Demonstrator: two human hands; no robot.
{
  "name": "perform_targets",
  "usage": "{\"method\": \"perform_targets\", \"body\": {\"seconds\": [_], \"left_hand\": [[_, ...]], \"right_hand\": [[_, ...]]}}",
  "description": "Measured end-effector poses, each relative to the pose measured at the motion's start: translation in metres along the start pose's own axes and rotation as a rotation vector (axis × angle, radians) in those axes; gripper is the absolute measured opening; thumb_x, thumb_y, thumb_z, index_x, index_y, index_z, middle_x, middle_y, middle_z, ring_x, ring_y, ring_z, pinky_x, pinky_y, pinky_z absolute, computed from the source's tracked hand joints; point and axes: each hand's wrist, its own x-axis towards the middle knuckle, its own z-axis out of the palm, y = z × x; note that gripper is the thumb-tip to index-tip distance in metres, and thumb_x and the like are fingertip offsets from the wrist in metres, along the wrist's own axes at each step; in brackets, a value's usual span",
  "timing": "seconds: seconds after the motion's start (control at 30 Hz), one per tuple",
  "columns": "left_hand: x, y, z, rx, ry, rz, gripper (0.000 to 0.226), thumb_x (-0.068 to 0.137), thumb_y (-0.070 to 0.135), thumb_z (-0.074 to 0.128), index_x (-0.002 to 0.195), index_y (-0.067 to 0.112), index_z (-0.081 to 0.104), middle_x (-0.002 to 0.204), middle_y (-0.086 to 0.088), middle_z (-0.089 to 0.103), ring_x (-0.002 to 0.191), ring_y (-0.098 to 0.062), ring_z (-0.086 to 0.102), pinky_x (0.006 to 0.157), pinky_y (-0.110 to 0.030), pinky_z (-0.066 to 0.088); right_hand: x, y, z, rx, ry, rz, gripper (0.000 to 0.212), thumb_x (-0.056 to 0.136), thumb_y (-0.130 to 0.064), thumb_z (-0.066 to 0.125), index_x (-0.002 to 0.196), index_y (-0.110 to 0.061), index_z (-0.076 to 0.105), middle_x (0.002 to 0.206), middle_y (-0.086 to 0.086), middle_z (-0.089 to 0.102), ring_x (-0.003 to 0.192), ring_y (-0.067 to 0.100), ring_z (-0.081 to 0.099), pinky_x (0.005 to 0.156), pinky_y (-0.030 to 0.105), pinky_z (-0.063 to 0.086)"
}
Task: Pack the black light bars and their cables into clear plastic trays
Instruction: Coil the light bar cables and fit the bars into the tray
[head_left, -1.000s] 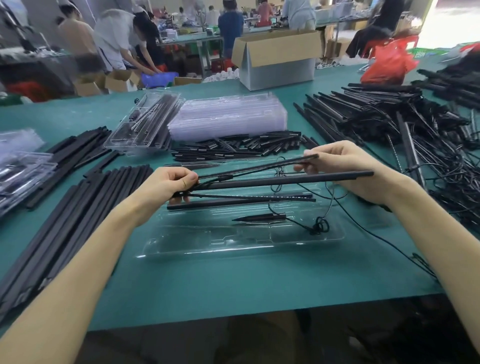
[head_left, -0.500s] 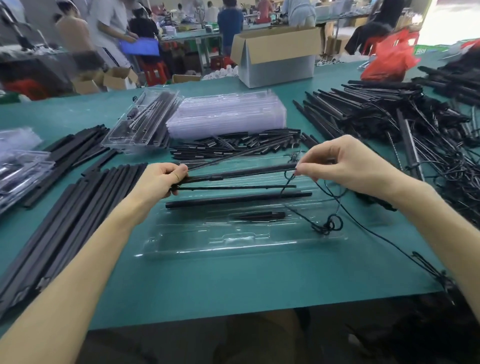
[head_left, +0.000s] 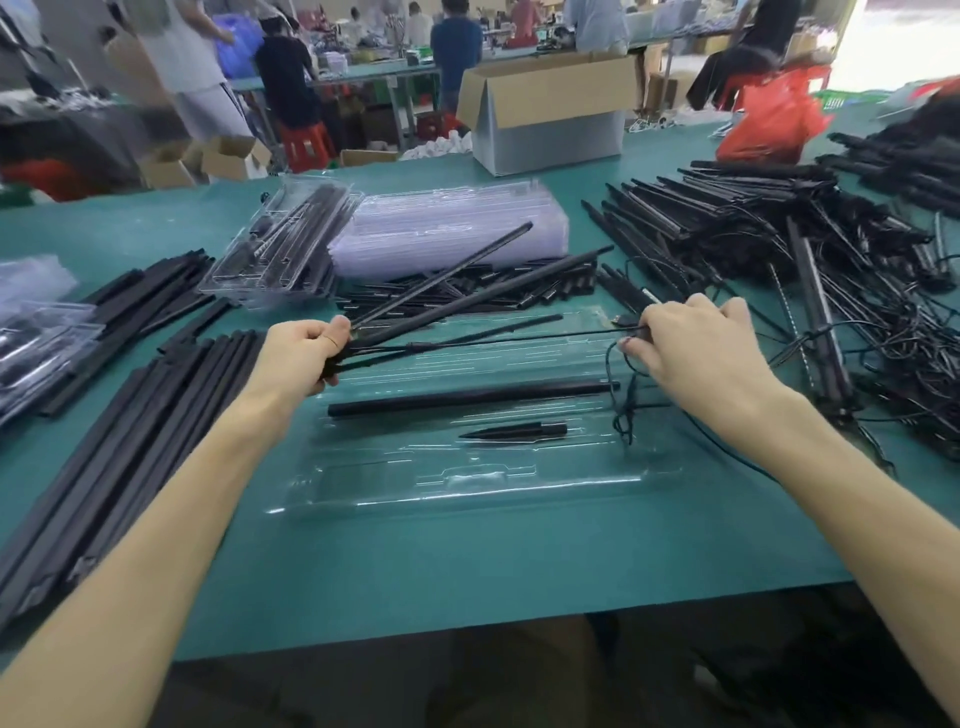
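Observation:
A clear plastic tray (head_left: 467, 483) lies on the green table in front of me. In it rest one black light bar (head_left: 467, 399) and a black ground spike (head_left: 514, 431). My left hand (head_left: 304, 353) grips the near ends of several black light bars (head_left: 467, 291), which fan up and away to the right above the tray. My right hand (head_left: 691, 348) pinches a thin black cable (head_left: 493, 340) at the tray's right end. The cable stretches back to my left hand, and a loop of it (head_left: 626, 410) hangs below my right hand.
A stack of empty clear trays (head_left: 452, 223) and a filled tray (head_left: 283, 244) lie behind. Short black tubes (head_left: 467, 291) lie in front of that stack. Black bars (head_left: 119, 415) lie in rows at left. Tangled bars and cables (head_left: 810, 260) pile up at right. A cardboard box (head_left: 550, 109) stands at the back.
The bars in my left hand have swung up and away, fanning out. My right hand let go of the bars' far ends and now pinches the cable at the tray's right end.

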Motion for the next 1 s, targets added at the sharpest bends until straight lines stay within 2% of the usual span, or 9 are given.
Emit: {"method": "perform_targets", "body": {"seconds": [0.1, 0.2, 0.3, 0.37, 0.53, 0.63, 0.7, 0.83, 1.0], "left_hand": [[-0.001, 0.002, 0.001, -0.026, 0.025, -0.009, 0.030, 0.100, 0.035, 0.060, 0.079, 0.015, 0.067, 0.070, -0.003, 0.057, 0.052, -0.019, 0.051, 0.035, -0.014, 0.031], [-0.001, 0.003, -0.001, -0.065, 0.041, -0.023, 0.030, 0.101, 0.036, 0.059, 0.082, 0.015, 0.067, 0.072, -0.004, 0.057, 0.054, -0.020, 0.051, 0.035, -0.014, 0.031], [-0.002, 0.001, 0.001, -0.070, 0.042, -0.038, 0.030, 0.101, 0.038, 0.058, 0.086, 0.014, 0.067, 0.071, -0.007, 0.057, 0.044, -0.011, 0.049, 0.036, -0.014, 0.032], [-0.003, -0.002, 0.002, -0.081, 0.046, -0.061, 0.030, 0.102, 0.037, 0.057, 0.088, 0.012, 0.066, 0.071, -0.010, 0.056, 0.035, -0.006, 0.044, 0.034, -0.013, 0.031], [-0.005, -0.012, 0.002, -0.106, 0.060, -0.101, 0.031, 0.102, 0.034, 0.057, 0.084, 0.010, 0.064, 0.068, -0.010, 0.053, 0.050, -0.017, 0.050, 0.034, -0.013, 0.030], [-0.006, -0.016, 0.008, -0.078, 0.059, -0.101, 0.032, 0.102, 0.035, 0.058, 0.080, 0.011, 0.062, 0.066, -0.009, 0.051, 0.053, -0.020, 0.049, 0.033, -0.012, 0.028], [-0.006, -0.015, 0.012, -0.066, 0.052, -0.105, 0.032, 0.102, 0.035, 0.058, 0.078, 0.014, 0.062, 0.066, -0.009, 0.052, 0.047, -0.015, 0.049, 0.033, -0.012, 0.029], [-0.004, -0.013, 0.014, -0.109, 0.048, -0.118, 0.032, 0.101, 0.034, 0.059, 0.080, 0.011, 0.064, 0.066, -0.013, 0.053, 0.035, -0.007, 0.044, 0.033, -0.013, 0.029], [-0.002, -0.016, 0.010, -0.159, 0.050, -0.152, 0.034, 0.100, 0.033, 0.060, 0.080, 0.006, 0.066, 0.060, -0.014, 0.054, 0.041, -0.015, 0.041, 0.032, -0.016, 0.024]], "right_hand": [[0.002, 0.001, 0.004, 0.048, 0.050, 0.028, 0.044, 0.098, -0.054, 0.046, 0.110, -0.014, 0.056, 0.110, 0.004, 0.062, 0.110, 0.028, 0.052, 0.090, 0.043, 0.033], [0.005, 0.001, 0.004, 0.109, 0.056, -0.013, 0.079, 0.083, -0.073, 0.051, 0.133, -0.011, 0.046, 0.132, 0.006, 0.048, 0.125, 0.026, 0.041, 0.099, 0.047, 0.030], [0.006, -0.006, 0.005, 0.334, -0.173, 0.019, 0.128, 0.065, -0.086, 0.059, 0.159, -0.018, 0.004, 0.159, 0.005, 0.016, 0.148, 0.023, 0.011, 0.117, 0.055, 0.015], [0.001, -0.012, 0.012, 0.370, -0.267, -0.009, 0.136, 0.062, -0.085, 0.063, 0.158, -0.025, -0.012, 0.164, 0.002, 0.001, 0.152, 0.020, -0.008, 0.120, 0.057, 0.002], [-0.017, -0.021, 0.020, 0.501, -0.221, -0.081, 0.104, 0.081, -0.053, 0.075, 0.159, -0.022, 0.013, 0.164, -0.005, 0.015, 0.153, 0.013, -0.008, 0.121, 0.060, -0.002], [-0.028, -0.032, 0.005, 0.620, -0.038, -0.081, 0.061, 0.093, -0.042, 0.064, 0.145, -0.015, 0.045, 0.152, 0.001, 0.043, 0.151, 0.016, 0.018, 0.122, 0.055, 0.010], [-0.043, -0.044, -0.008, 0.686, 0.043, -0.133, 0.047, 0.094, -0.050, 0.056, 0.126, -0.015, 0.061, 0.129, 0.001, 0.062, 0.132, 0.021, 0.046, 0.114, 0.046, 0.031], [-0.071, -0.065, -0.015, 0.375, -0.120, -0.260, 0.054, 0.092, -0.067, 0.045, 0.122, -0.024, 0.055, 0.117, -0.004, 0.049, 0.110, 0.018, 0.045, 0.096, 0.036, 0.040], [-0.067, -0.055, -0.009, 0.262, -0.140, -0.225, 0.026, 0.102, -0.027, 0.049, 0.127, -0.020, 0.049, 0.116, 0.000, 0.054, 0.109, 0.024, 0.054, 0.084, 0.037, 0.049]]}}
